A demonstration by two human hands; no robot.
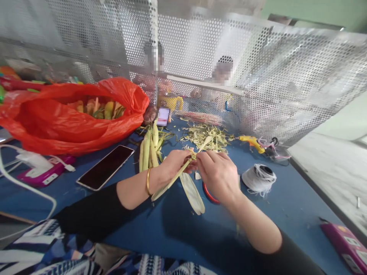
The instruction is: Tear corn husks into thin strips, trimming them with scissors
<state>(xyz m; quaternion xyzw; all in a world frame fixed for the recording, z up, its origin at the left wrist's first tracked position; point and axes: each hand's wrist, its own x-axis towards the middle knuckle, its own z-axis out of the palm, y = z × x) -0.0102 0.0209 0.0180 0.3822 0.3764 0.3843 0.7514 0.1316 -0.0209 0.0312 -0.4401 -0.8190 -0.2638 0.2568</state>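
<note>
Blue table (172, 229), perforated metal screen (286, 76) behind, red bag (57, 122) left.

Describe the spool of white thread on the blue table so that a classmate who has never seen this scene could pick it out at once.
Start at the blue table and find the person's right hand working a pale leaf strip. Just to the right of that hand, lying apart from it, is the spool of white thread. It is the only round white thing there, with a dark hole in the middle and loose strands hanging off it.
</note>
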